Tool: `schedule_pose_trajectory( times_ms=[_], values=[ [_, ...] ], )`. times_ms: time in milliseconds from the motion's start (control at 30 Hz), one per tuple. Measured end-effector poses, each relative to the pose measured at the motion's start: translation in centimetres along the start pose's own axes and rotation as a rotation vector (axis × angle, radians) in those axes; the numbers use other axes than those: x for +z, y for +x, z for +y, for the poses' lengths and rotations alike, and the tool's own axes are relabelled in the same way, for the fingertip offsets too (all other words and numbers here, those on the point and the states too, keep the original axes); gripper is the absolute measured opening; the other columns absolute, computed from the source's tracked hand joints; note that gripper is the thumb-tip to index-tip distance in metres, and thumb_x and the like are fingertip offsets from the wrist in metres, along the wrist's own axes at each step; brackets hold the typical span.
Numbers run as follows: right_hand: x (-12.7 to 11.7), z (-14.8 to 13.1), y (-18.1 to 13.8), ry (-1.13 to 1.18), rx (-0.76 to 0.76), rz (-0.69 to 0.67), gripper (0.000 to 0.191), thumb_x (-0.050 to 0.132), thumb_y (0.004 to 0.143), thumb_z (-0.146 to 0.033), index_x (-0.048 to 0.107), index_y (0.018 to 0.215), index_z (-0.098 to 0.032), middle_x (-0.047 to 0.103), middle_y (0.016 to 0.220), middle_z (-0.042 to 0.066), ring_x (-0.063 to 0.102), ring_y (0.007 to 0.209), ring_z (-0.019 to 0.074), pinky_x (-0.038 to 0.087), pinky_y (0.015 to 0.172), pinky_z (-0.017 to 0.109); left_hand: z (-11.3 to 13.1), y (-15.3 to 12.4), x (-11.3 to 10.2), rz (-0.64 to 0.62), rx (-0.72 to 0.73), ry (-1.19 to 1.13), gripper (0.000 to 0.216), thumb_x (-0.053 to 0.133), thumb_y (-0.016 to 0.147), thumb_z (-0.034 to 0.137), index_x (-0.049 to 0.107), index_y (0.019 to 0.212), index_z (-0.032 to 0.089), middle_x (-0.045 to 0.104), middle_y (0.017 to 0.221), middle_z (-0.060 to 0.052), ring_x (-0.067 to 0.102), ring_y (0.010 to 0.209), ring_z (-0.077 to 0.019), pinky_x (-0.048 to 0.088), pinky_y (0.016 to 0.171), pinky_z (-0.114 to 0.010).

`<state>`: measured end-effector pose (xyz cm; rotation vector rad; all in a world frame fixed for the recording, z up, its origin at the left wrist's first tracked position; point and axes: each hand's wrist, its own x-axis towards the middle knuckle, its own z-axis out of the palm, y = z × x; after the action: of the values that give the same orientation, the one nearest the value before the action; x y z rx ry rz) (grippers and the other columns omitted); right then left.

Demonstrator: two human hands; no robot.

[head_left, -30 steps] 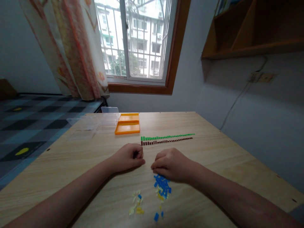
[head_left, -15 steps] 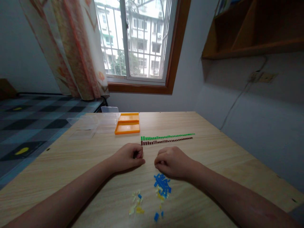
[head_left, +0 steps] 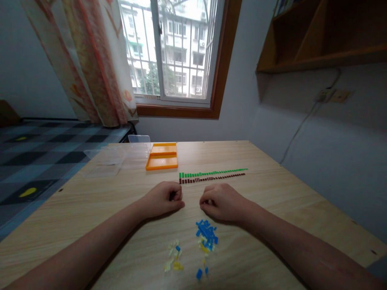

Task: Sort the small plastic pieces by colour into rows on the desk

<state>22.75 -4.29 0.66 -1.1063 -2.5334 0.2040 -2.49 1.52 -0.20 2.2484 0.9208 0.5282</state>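
My left hand [head_left: 166, 197] rests on the table with its fingers curled in and its thumb stretched forward. Nothing shows in it. Across a small gap, my right hand [head_left: 222, 202] is closed in a pinch low over the wood; whatever its fingertips hold is hidden. Just in front of both hands run two lines of tiny pieces, one green [head_left: 199, 174] and one brown [head_left: 198, 180], trailing off to the right. Nearer me lies a heap of small blue pieces [head_left: 207, 233]. Loose yellow pieces [head_left: 177, 266] and pale ones [head_left: 168, 265] are scattered to its left.
An orange two-part tray [head_left: 161, 167] stands toward the back of the table [head_left: 266, 193]. Clear plastic containers [head_left: 102, 165] sit to its left. Beyond are a bed [head_left: 60, 149], a curtained window and a wall shelf [head_left: 320, 60].
My right hand has moved slightly forward and to the right, away from the blue heap. My left hand keeps its place and shape.
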Motion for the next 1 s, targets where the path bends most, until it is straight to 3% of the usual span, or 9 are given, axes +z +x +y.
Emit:
schedule_pose_trajectory(
  times_ms=[133,233,333,467,667,800,1000],
  values=[
    [-0.3,-0.1,0.1,0.003,-0.008,-0.001,0.015,0.063,0.084,-0.015,0.078,0.085,-0.02,0.073,0.082,0.001,0.063,0.073,0.0133,0.04,0.069,0.024,0.0,0.0,0.0,-0.002,0.012,-0.01,0.028,0.067,0.072,0.029,0.043,0.061,0.019,0.05,0.063,0.005,0.043,0.061,-0.0123,0.033,0.059,-0.025],
    [-2.2,1.7,-0.1,-0.026,0.099,0.063,0.015,0.064,0.085,-0.015,0.078,0.083,-0.02,0.074,0.082,0.002,0.063,0.072,0.0131,0.041,0.069,0.024,-0.2,0.0,0.0,-0.009,0.009,-0.024,0.028,0.066,0.073,0.029,0.043,0.062,0.02,0.051,0.063,0.004,0.044,0.062,-0.0128,0.034,0.059,-0.025],
    [-5.7,5.7,-1.2,-0.059,0.264,0.101,0.015,0.065,0.087,-0.022,0.08,0.089,-0.02,0.075,0.082,0.004,0.062,0.069,0.0141,0.041,0.066,0.025,-0.2,0.0,0.0,-0.012,0.001,-0.022,0.027,0.066,0.073,0.03,0.043,0.062,0.02,0.052,0.065,0.003,0.046,0.062,-0.0131,0.035,0.06,-0.025],
    [-8.8,12.1,-3.8,-0.042,0.652,0.108,0.016,0.068,0.083,-0.026,0.081,0.085,-0.017,0.076,0.081,0.006,0.064,0.073,0.0169,0.042,0.067,0.025,-0.3,0.0,-0.1,-0.004,0.002,0.005,0.028,0.066,0.073,0.03,0.042,0.062,0.02,0.051,0.064,0.003,0.046,0.062,-0.0131,0.035,0.06,-0.025],
    [-7.0,16.5,-6.1,0.011,0.833,0.053,0.015,0.067,0.078,-0.021,0.078,0.075,-0.012,0.069,0.064,0.006,0.059,0.061,0.0158,0.036,0.055,0.024,-0.2,0.0,-0.2,-0.016,0.022,-0.006,0.028,0.065,0.074,0.03,0.042,0.062,0.02,0.051,0.065,0.003,0.045,0.061,-0.0126,0.036,0.06,-0.025],
    [-6.0,17.3,-5.9,0.044,0.896,0.044,0.013,0.07,0.076,-0.023,0.076,0.073,-0.012,0.067,0.061,0.005,0.056,0.056,0.0136,0.034,0.052,0.024,-0.2,0.0,-0.3,-0.011,0.023,0.011,0.028,0.064,0.075,0.03,0.041,0.062,0.02,0.051,0.065,0.003,0.046,0.062,-0.0127,0.036,0.06,-0.025],
    [-5.7,17.6,-5.9,0.137,0.961,0.026,0.029,0.062,0.085,-0.031,0.067,0.063,-0.013,0.063,0.055,0.005,0.053,0.044,0.0121,0.035,0.045,0.023,-0.1,0.0,-0.3,-0.017,0.016,0.017,0.028,0.064,0.075,0.03,0.041,0.063,0.02,0.052,0.066,0.003,0.046,0.062,-0.0128,0.037,0.061,-0.025]
  ],
)
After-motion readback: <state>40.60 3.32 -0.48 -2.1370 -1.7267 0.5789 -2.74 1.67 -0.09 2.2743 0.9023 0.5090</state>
